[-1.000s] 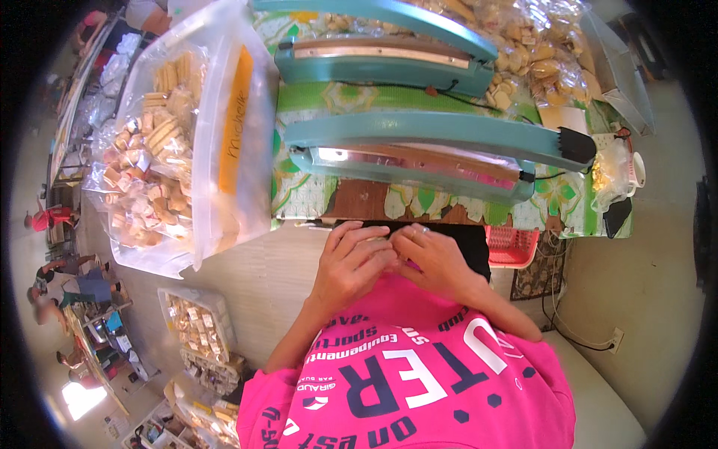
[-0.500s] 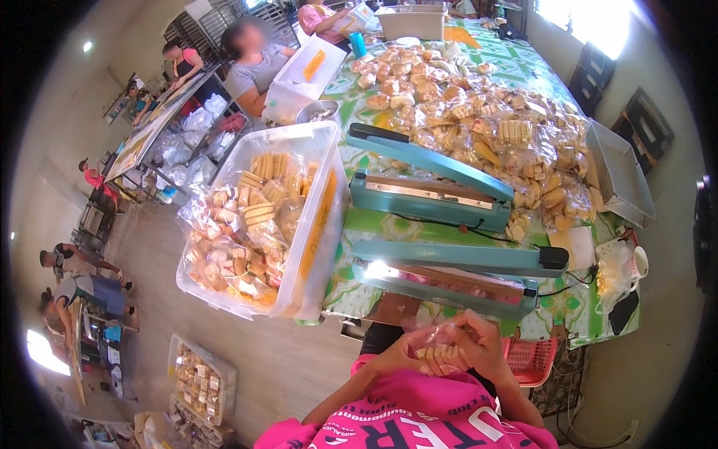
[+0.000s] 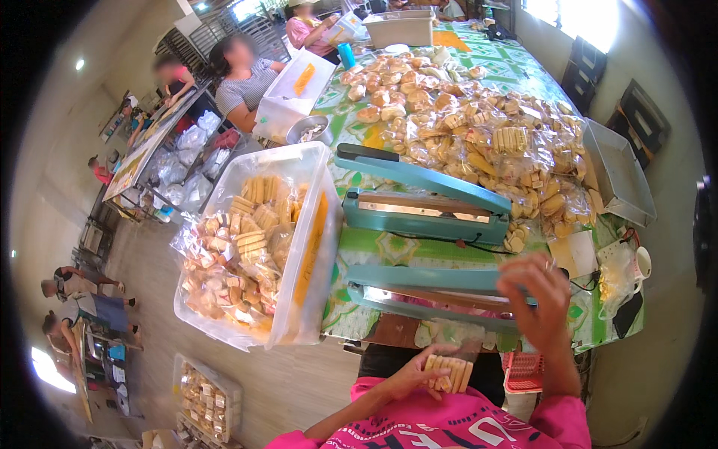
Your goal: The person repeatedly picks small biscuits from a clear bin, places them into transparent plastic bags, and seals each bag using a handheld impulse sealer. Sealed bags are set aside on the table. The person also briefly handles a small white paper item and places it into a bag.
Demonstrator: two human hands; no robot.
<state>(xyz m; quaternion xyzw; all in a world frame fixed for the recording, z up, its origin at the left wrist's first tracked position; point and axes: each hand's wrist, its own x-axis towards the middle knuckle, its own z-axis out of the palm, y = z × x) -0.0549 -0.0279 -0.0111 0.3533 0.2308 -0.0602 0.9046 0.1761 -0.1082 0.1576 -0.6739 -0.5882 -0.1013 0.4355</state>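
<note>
My left hand (image 3: 410,376) holds a clear plastic bag of wafer sticks (image 3: 449,370) low in front of my pink shirt. The bag's open top reaches up toward the near teal heat sealer (image 3: 426,290). My right hand (image 3: 540,293) is raised with fingers spread over the right end of that sealer's arm, touching or just above it. A second teal heat sealer (image 3: 422,200) stands behind the first, its arm lifted.
A clear bin of packed wafer bags (image 3: 258,243) stands left of the sealers. A large heap of sealed snack bags (image 3: 479,127) covers the green table (image 3: 407,251). A grey tray (image 3: 617,176) lies at right. Other people sit at the far end and left.
My head has lifted, showing more of the table. My hands have separated: the right rose to the near sealer's arm, the left kept the bag low.
</note>
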